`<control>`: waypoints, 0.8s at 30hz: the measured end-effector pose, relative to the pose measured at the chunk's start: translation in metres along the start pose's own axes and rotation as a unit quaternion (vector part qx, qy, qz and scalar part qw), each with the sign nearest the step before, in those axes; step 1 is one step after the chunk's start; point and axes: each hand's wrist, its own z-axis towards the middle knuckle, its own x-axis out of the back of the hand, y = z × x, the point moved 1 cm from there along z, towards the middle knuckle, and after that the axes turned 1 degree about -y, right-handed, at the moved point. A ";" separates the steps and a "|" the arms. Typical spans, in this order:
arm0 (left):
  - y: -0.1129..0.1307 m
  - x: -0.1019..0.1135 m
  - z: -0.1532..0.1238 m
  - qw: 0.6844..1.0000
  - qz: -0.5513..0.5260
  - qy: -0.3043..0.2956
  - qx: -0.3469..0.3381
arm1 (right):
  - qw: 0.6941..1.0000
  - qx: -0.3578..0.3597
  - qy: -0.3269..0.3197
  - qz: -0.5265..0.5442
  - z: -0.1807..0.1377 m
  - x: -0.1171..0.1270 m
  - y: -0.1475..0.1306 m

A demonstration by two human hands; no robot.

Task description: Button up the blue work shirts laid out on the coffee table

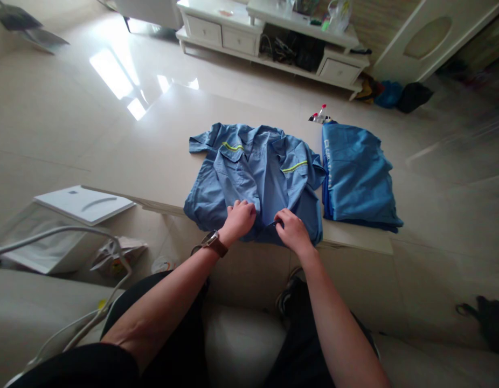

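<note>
A blue work shirt (253, 172) with yellow-green reflective strips lies spread on a low beige table (168, 156), collar away from me. My left hand (240, 218), with a brown wristwatch, pinches the shirt's near hem on the left of its front opening. My right hand (292, 231) grips the hem fabric just right of the opening. The two hands are close together at the table's near edge. A folded stack of blue garments (357, 178) lies on the table to the right of the shirt.
Small bottles with red caps (320, 114) stand at the table's far side. A white box (83, 203) and a crumpled bag (118, 253) sit on the floor at left. A white TV cabinet (274, 37) lines the far wall. My knees are under the table edge.
</note>
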 end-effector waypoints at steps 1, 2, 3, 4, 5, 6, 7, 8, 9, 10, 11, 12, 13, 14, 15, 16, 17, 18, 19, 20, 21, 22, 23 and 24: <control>0.002 0.002 0.003 0.998 -0.050 0.022 0.006 | 1.000 0.003 0.001 0.003 0.000 0.000 0.000; 0.003 0.004 0.005 0.994 -0.101 0.039 0.012 | 1.000 0.005 0.003 0.007 0.000 0.001 -0.001; 0.004 0.006 0.007 0.988 -0.147 0.051 0.016 | 1.000 0.008 0.005 0.010 -0.001 0.001 -0.001; 0.004 0.006 0.008 0.981 -0.182 0.057 0.020 | 1.000 0.010 0.007 0.013 -0.001 0.002 -0.001; 0.004 0.006 0.009 0.977 -0.204 0.060 0.023 | 1.000 0.013 0.009 0.016 -0.001 0.002 -0.001; 0.004 0.005 0.009 0.974 -0.216 0.060 0.023 | 1.000 0.016 0.013 0.018 -0.001 0.002 -0.002; 0.003 0.004 0.008 0.973 -0.220 0.061 0.022 | 0.999 0.018 0.017 0.021 -0.001 0.002 -0.002; 0.003 0.003 0.007 0.973 -0.223 0.061 0.020 | 0.999 0.020 0.021 0.025 0.000 0.002 -0.003; 0.002 0.002 0.006 0.972 -0.227 0.060 0.018 | 0.999 0.021 0.026 0.032 0.000 0.003 -0.004; 0.002 0.002 0.005 0.971 -0.232 0.059 0.018 | 0.998 0.022 0.030 0.041 0.000 0.003 -0.005; 0.003 0.002 0.004 0.969 -0.239 0.060 0.019 | 0.998 0.024 0.033 0.053 0.001 0.003 -0.006; 0.003 0.002 0.004 0.967 -0.246 0.062 0.020 | 0.997 0.026 0.036 0.066 0.001 0.003 -0.007; 0.004 0.003 0.003 0.965 -0.254 0.065 0.020 | 0.996 0.028 0.039 0.080 0.002 0.004 -0.008; 0.006 0.005 0.002 0.962 -0.264 0.069 0.018 | 0.994 0.031 0.042 0.093 0.002 0.004 -0.009; 0.007 0.006 0.001 0.959 -0.273 0.072 0.012 | 0.993 0.033 0.048 0.105 0.002 0.004 -0.011; 0.009 0.007 0.000 0.957 -0.281 0.073 0.002 | 0.991 0.035 0.056 0.115 0.003 0.005 -0.011; 0.011 0.009 -0.001 0.956 -0.286 0.071 -0.010 | 0.990 0.036 0.065 0.124 0.003 0.005 -0.012; 0.013 0.010 -0.002 0.955 -0.288 0.066 -0.023 | 0.988 0.036 0.074 0.131 0.003 0.004 -0.012; 0.015 0.011 -0.003 0.954 -0.290 0.060 -0.035 | 0.986 0.036 0.083 0.137 0.003 0.004 -0.012; 0.016 0.011 -0.004 0.954 -0.292 0.054 -0.045 | 0.985 0.035 0.090 0.141 0.003 0.003 -0.011; 0.017 0.011 -0.004 0.953 -0.295 0.048 -0.053 | 0.984 0.035 0.096 0.144 0.003 0.002 -0.011; 0.017 0.011 -0.005 0.952 -0.297 0.043 -0.059 | 0.984 0.035 0.101 0.146 0.002 0.001 -0.011; 0.017 0.010 -0.005 0.951 -0.299 0.038 -0.063 | 0.983 0.035 0.107 0.146 0.002 0.001 -0.010; 0.017 0.010 -0.006 0.952 -0.299 0.033 -0.066 | 0.982 0.035 0.114 0.146 0.002 0.000 -0.010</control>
